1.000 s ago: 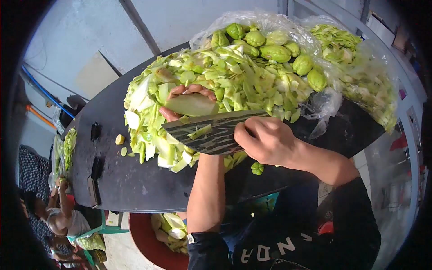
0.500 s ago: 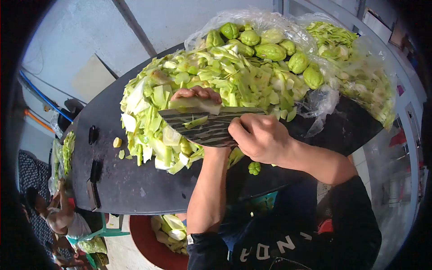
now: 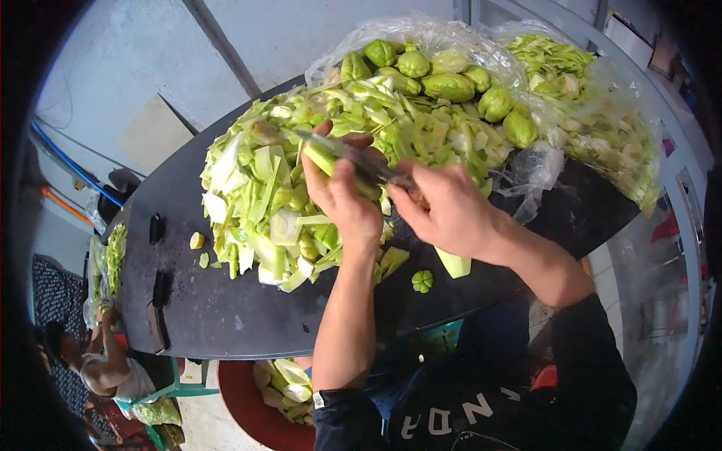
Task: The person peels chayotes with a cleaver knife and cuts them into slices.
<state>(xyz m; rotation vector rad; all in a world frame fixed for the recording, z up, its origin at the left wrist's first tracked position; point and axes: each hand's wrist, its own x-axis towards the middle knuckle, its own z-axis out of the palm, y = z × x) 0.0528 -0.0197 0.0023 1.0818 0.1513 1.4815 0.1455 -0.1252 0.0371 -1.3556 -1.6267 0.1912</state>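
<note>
The left hand (image 3: 342,197) is curled around an elongated light-green vegetable piece (image 3: 319,155), holding it raised over the near part of a large loose heap of flat, pale-green and whitish vegetable slices (image 3: 263,188). The right hand (image 3: 450,216) is clamped on the handle of a long, dark-bladed knife (image 3: 359,159), whose blurred blade points toward the left hand and lies across the held piece; whether its edge is biting in cannot be told. The heap covers the middle of a curved, black-topped table (image 3: 226,323). Just below the right hand a smooth pale-green strip (image 3: 453,263) shows, partly hidden by it, and near that sits a small, ridged green vegetable (image 3: 422,281). Beyond the heap, whole pear-shaped green vegetables (image 3: 450,87) lie by crumpled clear plastic (image 3: 538,167). Below the table's near edge, a round dark-red tub (image 3: 239,398) contains pale-green pieces (image 3: 289,379). At far left another person (image 3: 113,372) works with both arms raised.
</note>
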